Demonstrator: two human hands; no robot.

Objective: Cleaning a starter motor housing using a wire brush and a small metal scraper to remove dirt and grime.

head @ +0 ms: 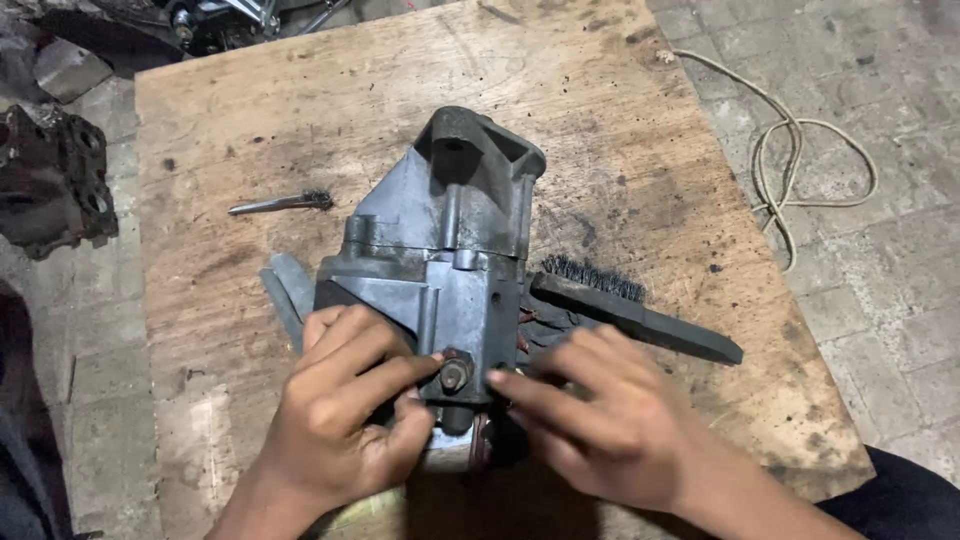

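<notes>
A grey cast-metal housing point(440, 250) lies on a stained wooden board point(620, 130), its ribbed bracket end pointing away from me. My left hand point(345, 410) wraps the near left side of the housing, with thumb and forefinger pinching a rusty bolt head point(456, 372) on its near face. My right hand point(600, 415) rests against the housing's near right side, fingertips touching it just beside the bolt. A black wire brush point(635, 305) lies right of the housing, partly under it.
A small thin brush point(280, 203) lies on the board to the left. Grey flat strips point(288, 290) stick out from under the housing. A dark engine part point(50, 180) sits on the floor at left. A pale cord point(800, 160) loops on the paving at right.
</notes>
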